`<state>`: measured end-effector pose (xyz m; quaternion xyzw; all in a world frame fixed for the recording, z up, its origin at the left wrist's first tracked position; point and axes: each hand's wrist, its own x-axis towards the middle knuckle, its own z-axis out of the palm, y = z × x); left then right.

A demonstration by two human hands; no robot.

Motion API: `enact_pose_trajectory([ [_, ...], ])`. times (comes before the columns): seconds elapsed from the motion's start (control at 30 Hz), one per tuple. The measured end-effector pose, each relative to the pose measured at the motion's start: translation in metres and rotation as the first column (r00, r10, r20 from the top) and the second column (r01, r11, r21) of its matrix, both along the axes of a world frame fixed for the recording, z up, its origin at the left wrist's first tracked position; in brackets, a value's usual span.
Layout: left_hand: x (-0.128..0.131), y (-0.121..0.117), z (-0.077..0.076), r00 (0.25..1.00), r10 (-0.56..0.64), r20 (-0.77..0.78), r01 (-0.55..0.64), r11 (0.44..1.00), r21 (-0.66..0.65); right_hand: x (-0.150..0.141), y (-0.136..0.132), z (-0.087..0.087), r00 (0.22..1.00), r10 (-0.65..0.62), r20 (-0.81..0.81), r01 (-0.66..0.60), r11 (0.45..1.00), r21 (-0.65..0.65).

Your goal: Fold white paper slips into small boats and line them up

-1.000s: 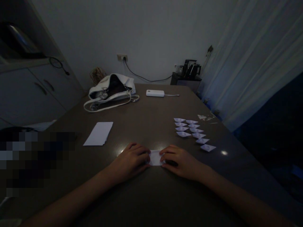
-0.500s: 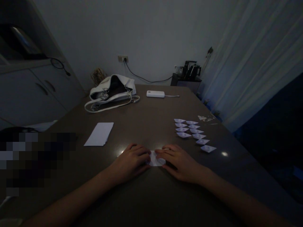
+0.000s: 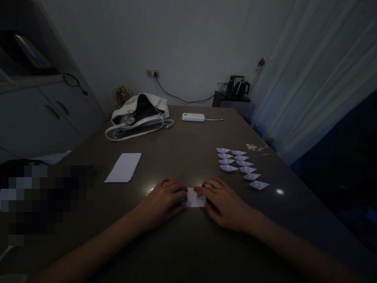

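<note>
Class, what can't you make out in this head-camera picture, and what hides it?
All in the head view:
Left end of the small paper: covered by the left hand.
Left forearm: cut off by the bottom edge.
Inside of the bag: lost in shadow.
Sheet count of the paper stack: edges too small.
Pale scraps: too small to identify.

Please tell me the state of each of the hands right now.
Left hand: curled over the left end of the small white paper; grip cannot be told.
Right hand: open, loosely spread at the paper's right end.
</note>
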<state>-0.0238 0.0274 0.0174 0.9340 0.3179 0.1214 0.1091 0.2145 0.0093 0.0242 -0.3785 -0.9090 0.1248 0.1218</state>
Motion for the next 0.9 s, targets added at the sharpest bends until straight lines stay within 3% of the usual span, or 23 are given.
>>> enact_pose_trajectory([
  [0.2,-0.001,0.0,0.001,1.0,-0.005,0.026,0.006,1.0,-0.018,0.003,0.001,0.013,0.996,-0.091,0.007,0.091,0.996,0.008],
  [0.4,0.004,-0.001,0.001,0.999,0.022,0.03,-0.023,1.0,0.02,0.001,0.0,0.011,0.993,-0.112,0.037,0.113,0.993,-0.024],
  [0.67,0.018,-0.008,-0.007,0.99,0.096,-0.107,-0.082,0.988,0.131,-0.004,-0.004,0.011,0.993,-0.073,0.094,0.074,0.997,0.002],
  [0.9,0.012,-0.009,0.004,0.956,0.22,-0.195,-0.176,0.959,0.222,-0.003,-0.003,0.012,0.985,-0.103,0.137,0.105,0.994,-0.007],
])
